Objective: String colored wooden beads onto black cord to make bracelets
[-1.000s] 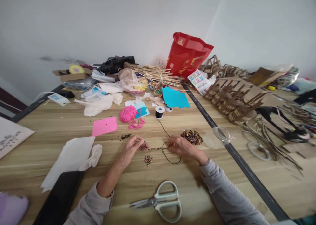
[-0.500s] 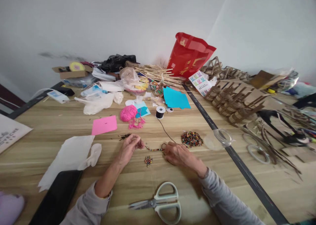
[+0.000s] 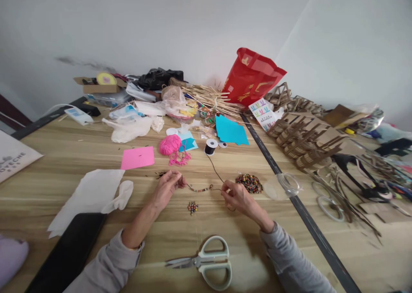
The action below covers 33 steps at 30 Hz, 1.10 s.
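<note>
Black cord [image 3: 215,168] threaded with a short run of coloured beads [image 3: 200,190] hangs slack between the two hands, just above the wooden surface [image 3: 45,164]. Left hand [image 3: 166,186] pinches one end of the beaded stretch between thumb and fingertips; right hand [image 3: 236,194] is pinched on the cord at the other end, where a loop of it trails under the palm. From there the cord runs back to a small black spool [image 3: 210,146] standing upright farther off. A little cluster of beads [image 3: 192,207] lies on the surface between the hands, nearer the person, and a larger bead pile [image 3: 250,183] sits just beside the right hand. Pale green scissors [image 3: 206,262] lie shut near the forearms. Pink yarn [image 3: 170,145] rests left of the spool.
</note>
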Tool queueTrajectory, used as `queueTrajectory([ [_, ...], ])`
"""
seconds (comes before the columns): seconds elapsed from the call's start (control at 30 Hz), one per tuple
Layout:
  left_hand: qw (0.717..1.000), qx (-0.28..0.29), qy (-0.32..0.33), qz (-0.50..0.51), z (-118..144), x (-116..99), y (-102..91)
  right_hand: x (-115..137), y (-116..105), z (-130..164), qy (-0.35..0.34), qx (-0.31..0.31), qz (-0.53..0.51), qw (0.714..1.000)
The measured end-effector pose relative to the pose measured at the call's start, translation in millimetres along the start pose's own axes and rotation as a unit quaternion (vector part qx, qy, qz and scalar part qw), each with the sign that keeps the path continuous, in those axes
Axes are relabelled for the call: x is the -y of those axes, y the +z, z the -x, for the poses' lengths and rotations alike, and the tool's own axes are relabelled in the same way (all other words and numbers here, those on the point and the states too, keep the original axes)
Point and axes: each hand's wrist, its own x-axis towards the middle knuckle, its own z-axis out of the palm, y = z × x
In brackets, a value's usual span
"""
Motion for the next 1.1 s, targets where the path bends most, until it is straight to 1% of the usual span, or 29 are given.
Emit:
queueTrajectory([
  [0.07,1.0,-0.002,0.001,0.016,-1,0,-1.1,-1,-9,1,-0.023,-0.015,0.033,0.999],
  [0.17,0.999,-0.007,0.015,0.036,-2,0,-3.2,-3,-19,2,-0.03,-0.041,0.161,0.986],
  [0.23,0.998,-0.009,0.026,0.048,-4,1,-4.9,-4,-24,2,-0.031,-0.035,0.232,0.972],
  [0.33,0.996,-0.015,0.034,0.077,-6,-1,-7.6,-3,-33,3,-0.038,-0.017,0.288,0.957],
  [0.4,0.994,-0.026,0.036,0.099,-7,-2,-9.1,0,-41,3,-0.023,-0.025,0.297,0.954],
  [0.43,0.993,-0.031,0.037,0.107,-7,-3,-9.8,1,-46,3,-0.017,-0.035,0.286,0.957],
  [0.5,0.992,-0.039,0.038,0.115,-8,-3,-10.7,2,-53,3,-0.012,-0.06,0.229,0.972],
  [0.6,0.993,-0.038,0.036,0.11,-9,-2,-11.0,-3,-60,0,0.011,-0.072,0.076,0.994],
  [0.63,0.993,-0.034,0.035,0.105,-8,-2,-10.7,-6,-60,-2,0.03,-0.067,0.021,0.997],
  [0.7,0.995,-0.022,0.033,0.091,-8,-1,-9.8,-14,-59,-6,0.064,-0.05,-0.077,0.994],
  [0.77,0.997,-0.012,0.029,0.077,-7,0,-8.8,-22,-56,-10,0.069,-0.05,-0.131,0.988],
  [0.83,0.997,-0.006,0.025,0.069,-6,1,-8.0,-28,-55,-13,0.055,-0.067,-0.123,0.989],
  [0.93,0.998,-0.003,0.021,0.062,-4,0,-7.0,-30,-55,-12,0.031,-0.082,-0.096,0.992],
  [1.0,0.998,0.001,0.02,0.052,-3,-1,-6.2,-28,-53,-8,0.025,-0.073,-0.078,0.994],
  [1.1,0.999,0.016,0.012,0.031,-1,-3,-4.1,-26,-47,3,0.015,-0.035,-0.036,0.999],
])
